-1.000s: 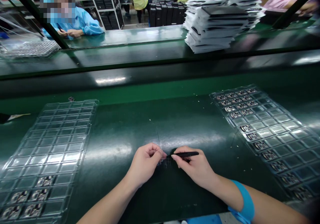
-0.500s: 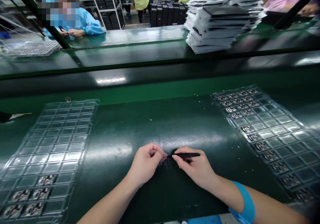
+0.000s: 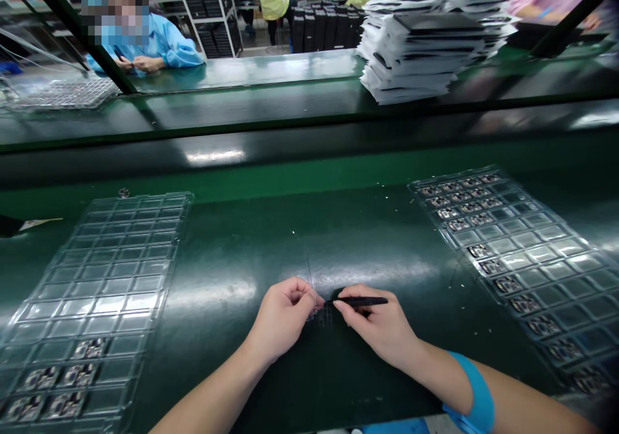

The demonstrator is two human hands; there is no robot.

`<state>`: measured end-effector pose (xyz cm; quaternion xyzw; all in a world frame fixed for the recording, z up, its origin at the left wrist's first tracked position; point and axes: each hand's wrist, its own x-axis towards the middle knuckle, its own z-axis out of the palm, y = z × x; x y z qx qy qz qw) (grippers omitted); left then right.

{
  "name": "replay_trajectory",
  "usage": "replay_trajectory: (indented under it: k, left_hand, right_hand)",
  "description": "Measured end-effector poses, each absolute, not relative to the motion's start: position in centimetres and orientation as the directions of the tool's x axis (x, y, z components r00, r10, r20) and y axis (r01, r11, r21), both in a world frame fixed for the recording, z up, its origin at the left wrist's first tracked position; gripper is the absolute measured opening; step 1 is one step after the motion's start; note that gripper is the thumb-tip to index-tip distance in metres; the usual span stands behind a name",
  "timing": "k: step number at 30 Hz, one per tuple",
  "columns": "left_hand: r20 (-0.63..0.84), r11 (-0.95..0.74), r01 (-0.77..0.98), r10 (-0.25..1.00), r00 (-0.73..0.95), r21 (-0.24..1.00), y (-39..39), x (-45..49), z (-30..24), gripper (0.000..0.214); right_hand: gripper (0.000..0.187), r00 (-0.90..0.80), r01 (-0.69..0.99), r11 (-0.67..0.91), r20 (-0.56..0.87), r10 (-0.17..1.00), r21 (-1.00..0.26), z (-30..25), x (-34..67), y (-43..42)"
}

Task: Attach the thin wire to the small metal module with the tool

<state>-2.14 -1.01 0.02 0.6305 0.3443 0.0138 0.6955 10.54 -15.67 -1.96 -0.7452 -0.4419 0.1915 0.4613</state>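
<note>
Low in the middle of the head view, my left hand (image 3: 285,311) is closed in a pinch on a small circuit board (image 3: 312,315), mostly hidden under the fingertips. My right hand (image 3: 374,324) grips black tweezers (image 3: 365,301) like a pen; their thin tip points left and meets the fingertips of my left hand. Both hands rest close to the green work surface (image 3: 232,363). To the left lies a clear compartment tray (image 3: 120,269) with several small boards (image 3: 80,374) in its near cells. Another clear tray (image 3: 541,234) on the right holds several boards along its far and left cells.
One loose part (image 3: 124,193) sits behind the left tray. White specks (image 3: 387,197) dot the surface. A raised ledge (image 3: 271,108) crosses behind, bearing a tall stack of white packets (image 3: 416,53). A person in blue (image 3: 169,44) works across it, near a dark slanted post (image 3: 104,60).
Both hands hold nearly the same pose, the tweezers still at the left fingertips. The view has shifted very slightly.
</note>
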Motion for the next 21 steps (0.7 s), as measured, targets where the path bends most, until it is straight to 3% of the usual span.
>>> replay_trajectory:
  k: [15,21]
  left_hand:
    - [-0.458,0.197,0.415,0.457,0.763,0.888,-0.98,-2.09,0.01,0.015]
    - [-0.462,0.202,0.417,0.459,0.759,0.886,-1.03,-2.08,0.08,0.016]
  right_hand:
    - [0.017,0.53,0.482,-0.192,0.109,0.841,-0.855,-1.84,10.48,-15.66]
    - [0.021,0.53,0.397,-0.204,0.043,0.847,-0.895,-1.69,10.58,-15.63]
